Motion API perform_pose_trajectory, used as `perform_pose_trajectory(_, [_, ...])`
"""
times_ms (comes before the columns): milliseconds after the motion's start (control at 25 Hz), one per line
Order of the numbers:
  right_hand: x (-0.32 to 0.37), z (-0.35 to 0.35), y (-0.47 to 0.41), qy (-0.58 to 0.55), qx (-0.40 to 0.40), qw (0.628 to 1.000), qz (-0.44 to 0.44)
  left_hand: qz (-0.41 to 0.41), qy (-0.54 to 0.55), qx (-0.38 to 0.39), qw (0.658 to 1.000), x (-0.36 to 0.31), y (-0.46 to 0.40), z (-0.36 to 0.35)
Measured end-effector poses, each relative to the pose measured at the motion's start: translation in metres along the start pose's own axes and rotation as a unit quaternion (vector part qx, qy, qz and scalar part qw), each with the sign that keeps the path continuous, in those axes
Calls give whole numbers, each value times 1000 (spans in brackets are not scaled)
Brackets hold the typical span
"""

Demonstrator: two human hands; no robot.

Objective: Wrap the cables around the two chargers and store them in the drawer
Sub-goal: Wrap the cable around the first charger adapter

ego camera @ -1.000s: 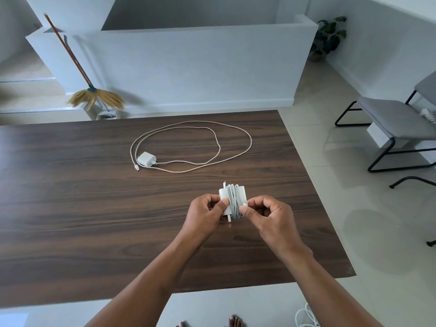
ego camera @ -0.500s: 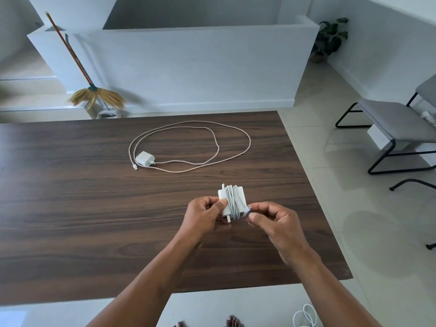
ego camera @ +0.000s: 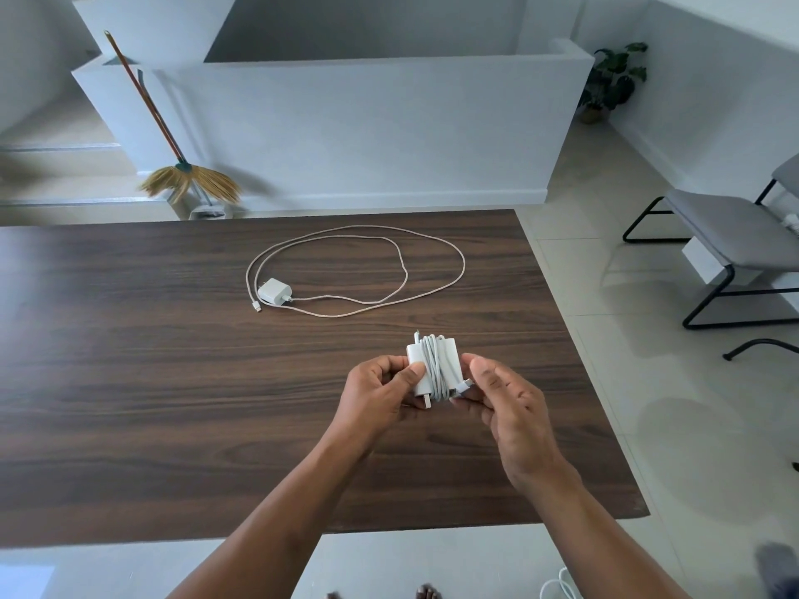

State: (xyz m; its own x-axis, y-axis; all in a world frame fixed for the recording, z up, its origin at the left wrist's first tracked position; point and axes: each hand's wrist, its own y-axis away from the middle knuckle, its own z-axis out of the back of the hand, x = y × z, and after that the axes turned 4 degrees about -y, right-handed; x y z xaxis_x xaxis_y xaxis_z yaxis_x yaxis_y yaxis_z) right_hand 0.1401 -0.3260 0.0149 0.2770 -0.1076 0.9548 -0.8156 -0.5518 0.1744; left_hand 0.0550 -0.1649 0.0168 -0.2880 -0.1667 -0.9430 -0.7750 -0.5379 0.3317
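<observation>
A white charger (ego camera: 421,367) with its white cable wound around its middle is held above the dark wooden table (ego camera: 129,382). My left hand (ego camera: 380,393) grips its left side, thumb on the front face. My right hand (ego camera: 503,408) pinches the cable's end plug (ego camera: 463,386) against the charger's right side. A second white charger (ego camera: 275,291) lies farther back on the table, its long cable (ego camera: 449,257) spread loose in two wide loops, the free plug beside it. No drawer is in view.
A broom (ego camera: 173,140) leans on the low white wall behind the table. Grey chairs (ego camera: 730,235) with black frames stand on the tiled floor at right. A potted plant (ego camera: 614,80) sits in the far corner. Another white cable (ego camera: 557,587) lies on the floor below.
My right hand has slid from the front of the charger to its right side and now holds the cable's end plug there. The left hand kept its grip.
</observation>
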Motion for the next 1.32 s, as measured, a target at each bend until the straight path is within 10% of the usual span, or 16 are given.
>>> perform_pose_trajectory(600, [20,-26,-8,-33,17,997,-62,3,37,47,998,-20,12,16])
perform_pose_trajectory(1320, [23,-34,13,267,-46,933,237,-56,53,16,997,-24,20,32])
